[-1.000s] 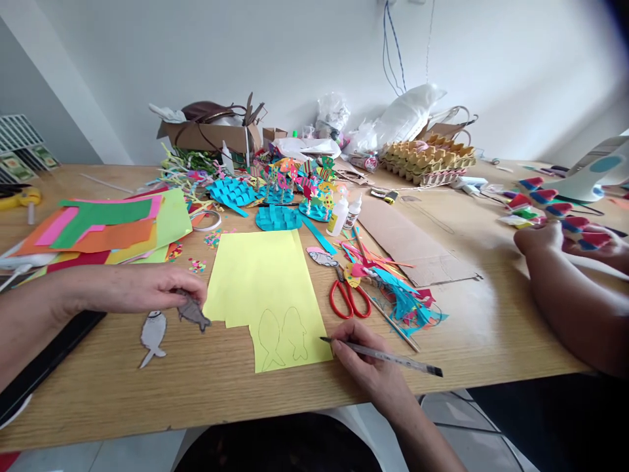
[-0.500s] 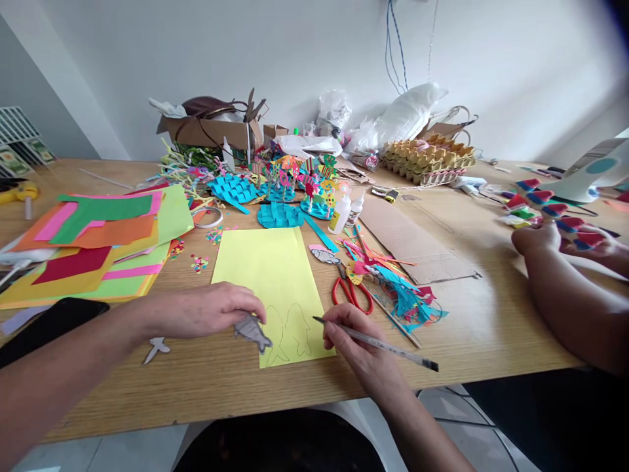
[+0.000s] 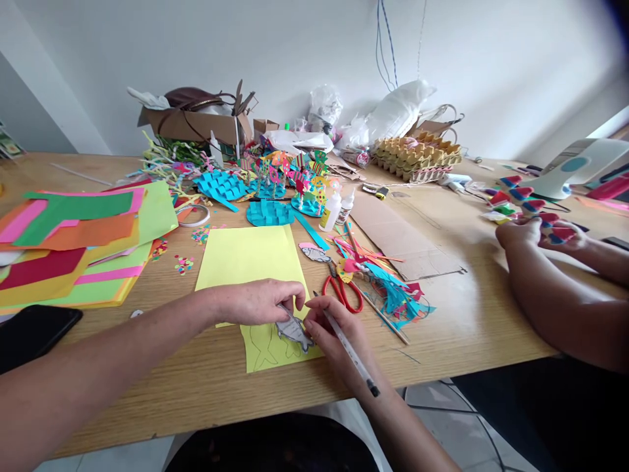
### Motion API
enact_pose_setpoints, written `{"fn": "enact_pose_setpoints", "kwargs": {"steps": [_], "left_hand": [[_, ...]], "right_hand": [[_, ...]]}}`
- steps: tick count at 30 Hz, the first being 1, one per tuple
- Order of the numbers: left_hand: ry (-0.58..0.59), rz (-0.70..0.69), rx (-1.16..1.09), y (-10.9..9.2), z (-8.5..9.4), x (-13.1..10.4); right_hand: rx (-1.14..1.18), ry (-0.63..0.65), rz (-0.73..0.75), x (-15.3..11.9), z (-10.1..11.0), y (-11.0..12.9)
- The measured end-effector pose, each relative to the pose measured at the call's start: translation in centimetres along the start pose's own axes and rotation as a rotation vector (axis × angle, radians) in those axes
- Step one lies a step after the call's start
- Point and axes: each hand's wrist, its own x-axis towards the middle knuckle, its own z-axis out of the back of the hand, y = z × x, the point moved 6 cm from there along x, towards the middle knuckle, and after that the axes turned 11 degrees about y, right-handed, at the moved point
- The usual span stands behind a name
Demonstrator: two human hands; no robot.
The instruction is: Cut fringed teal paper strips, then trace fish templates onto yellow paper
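Observation:
A grey paper fish cutout [image 3: 293, 332] is pinched in my left hand [image 3: 265, 301], over the lower part of a yellow sheet [image 3: 250, 259]. Pencilled fish outlines [image 3: 263, 347] show on the sheet, partly covered by the cutout. My right hand [image 3: 339, 334] is closed around a clear-barrelled pen [image 3: 354, 357], its dark cap end pointing down toward my wrist. Its thumb is close to the cutout's tail; whether it touches I cannot tell. Red-handled scissors [image 3: 341, 293] lie just beyond that hand, with another fish cutout [image 3: 314, 252] by their blades.
Coloured paper sheets [image 3: 78, 242] and a black phone [image 3: 42, 331] lie on the left. Glue bottles [image 3: 331, 211], woven blue paper pieces [image 3: 269, 213] and egg cartons [image 3: 417, 157] stand farther back. Right of the cardboard [image 3: 398, 239], another person's hands [image 3: 521, 233] hold a red-and-blue painted piece.
My left hand has carried the fish cutout rightward over the drawn outlines. The pen has swung to a steeper angle in my right hand, which is now close to the cutout. The view has shifted somewhat.

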Motion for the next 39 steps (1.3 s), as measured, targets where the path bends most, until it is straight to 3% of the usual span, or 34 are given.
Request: {"fn": "enact_pose_setpoints", "kwargs": {"steps": [6, 10, 15, 21, 27, 30, 35, 39], "left_hand": [[-0.038, 0.017, -0.197, 0.6, 0.6, -1.1], [0.038, 0.109, -0.104, 1.6, 0.9, -3.6], [0.003, 0.134, 0.004, 3.4, -0.3, -5.4], [-0.091, 0.132, -0.009, 4.3, -2.0, -5.6], [-0.105, 0.099, 0.065, 4.2, -2.4, -5.5], [-0.078, 0.117, -0.004, 4.2, -2.7, -5.5], [-0.101, 0.149, -0.225, 4.1, -2.2, -5.5], [-0.142, 0.146, -0.244, 4.1, -1.5, -5.1]], "right_hand": [[-0.015, 0.011, -0.014, -0.2, 0.3, 0.4], [-0.187, 0.061, 0.006, -0.3, 0.7, 1.8], [-0.204, 0.16, -0.129, 0.4, -0.2, 1.5], [-0.225, 0.151, -0.129, 0.6, -0.9, 0.8], [-0.224, 0.173, -0.093, 0.5, -1.1, 1.0], [-0.231, 0.18, -0.076, 0.6, -1.2, 1.1], [-0.195, 0.208, -0.072, 0.5, -1.2, 1.1], [-0.202, 0.208, -0.089, 0.6, -1.3, 0.9]]}}
